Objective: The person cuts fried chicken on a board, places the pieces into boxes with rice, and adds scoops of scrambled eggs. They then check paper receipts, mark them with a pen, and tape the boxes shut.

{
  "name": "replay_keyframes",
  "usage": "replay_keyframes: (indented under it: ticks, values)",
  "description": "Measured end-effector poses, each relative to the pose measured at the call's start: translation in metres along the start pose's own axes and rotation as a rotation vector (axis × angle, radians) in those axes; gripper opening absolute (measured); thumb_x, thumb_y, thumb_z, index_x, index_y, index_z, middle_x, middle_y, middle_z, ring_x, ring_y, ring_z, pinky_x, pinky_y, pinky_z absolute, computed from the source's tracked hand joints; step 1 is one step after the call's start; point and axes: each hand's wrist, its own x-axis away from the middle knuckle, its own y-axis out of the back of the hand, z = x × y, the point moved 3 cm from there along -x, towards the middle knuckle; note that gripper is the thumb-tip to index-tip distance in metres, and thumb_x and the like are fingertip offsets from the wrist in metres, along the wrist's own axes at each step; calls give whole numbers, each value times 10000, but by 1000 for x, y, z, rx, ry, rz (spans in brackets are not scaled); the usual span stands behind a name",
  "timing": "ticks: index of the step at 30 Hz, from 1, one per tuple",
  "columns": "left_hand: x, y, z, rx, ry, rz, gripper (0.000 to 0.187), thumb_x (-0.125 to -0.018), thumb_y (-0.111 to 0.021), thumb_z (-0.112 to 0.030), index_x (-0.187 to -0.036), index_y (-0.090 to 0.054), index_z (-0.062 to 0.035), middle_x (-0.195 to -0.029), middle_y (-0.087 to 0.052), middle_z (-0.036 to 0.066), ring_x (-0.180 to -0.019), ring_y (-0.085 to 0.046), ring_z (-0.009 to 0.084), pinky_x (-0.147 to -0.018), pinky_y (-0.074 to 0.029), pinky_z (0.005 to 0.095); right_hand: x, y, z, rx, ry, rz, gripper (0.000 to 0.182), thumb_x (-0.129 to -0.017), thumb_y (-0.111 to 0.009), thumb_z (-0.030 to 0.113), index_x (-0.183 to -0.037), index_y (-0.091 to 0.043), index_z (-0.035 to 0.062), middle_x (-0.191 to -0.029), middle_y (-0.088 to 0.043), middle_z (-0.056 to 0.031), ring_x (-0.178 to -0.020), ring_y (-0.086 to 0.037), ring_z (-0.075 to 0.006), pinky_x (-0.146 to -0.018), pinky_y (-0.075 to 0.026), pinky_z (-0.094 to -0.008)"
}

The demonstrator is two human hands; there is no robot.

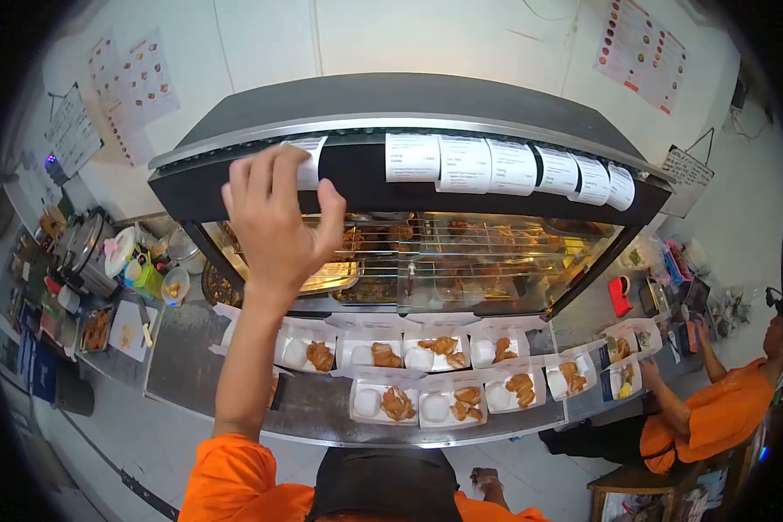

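Observation:
My left hand is raised to the front edge of the black food warmer. Its fingers are bent over a white printed order slip that hangs from the top edge, and the thumb stands apart from them. Below the counter's front edge, beside my body, hangs my right hand, small and dim, with its fingers unclear. Along the counter stand two rows of open white boxes, such as a front one, each with a white rice mound and browned fried chicken.
More order slips hang along the warmer's right half. Trays of food sit behind its glass. At right, a co-worker in an orange shirt handles boxes. To the left are a cutting board, a knife and a large pot.

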Motion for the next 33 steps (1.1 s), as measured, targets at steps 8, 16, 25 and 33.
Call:
replay_keyframes:
  ticks: [8, 16, 25, 33]
  values:
    - [4, -38, -47, 751, 496, 199, 278, -910, -689, -38, -1146, -553, 13, -915, -693, 89, -703, -530, 84, -609, -443, 280, -19, -37, -59, 877, 520, -94, 76, -754, -640, 259, -693, -617, 220, -717, -643, -50, -683, -651, -277, -557, -488, -454]
    - [136, 15, -30, 1154, 881, 438, 315, -962, -595, 32, -1275, -601, 1, -1162, -623, 42, -1002, -560, 89, -890, -446, 231, 28, -14, -44, 789, 137, 298, 71, -782, -628, 208, -804, -686, 172, -802, -729, -72, -724, -706, -290, -654, -541, -459]
    - [227, 45, 4, 855, 1161, 577, 316, -966, -652, -14, -1279, -632, 20, -1089, -662, 45, -967, -585, 78, -863, -460, 225, 39, 7, -91, 346, 26, 252, 109, -770, -706, 116, -875, -675, 108, -826, -743, -5, -732, -713, -186, -650, -559, -349]
    - [151, 33, -15, 882, 831, 764, 713, -913, -641, 55, -1552, -337, -34, -933, -563, 0, -887, -553, 85, -846, -457, 242, 7, 38, -5, 612, 280, 253, 150, -938, -624, 195, -920, -719, 80, -754, -680, -67, -597, -605, -173, -490, -472, -340]
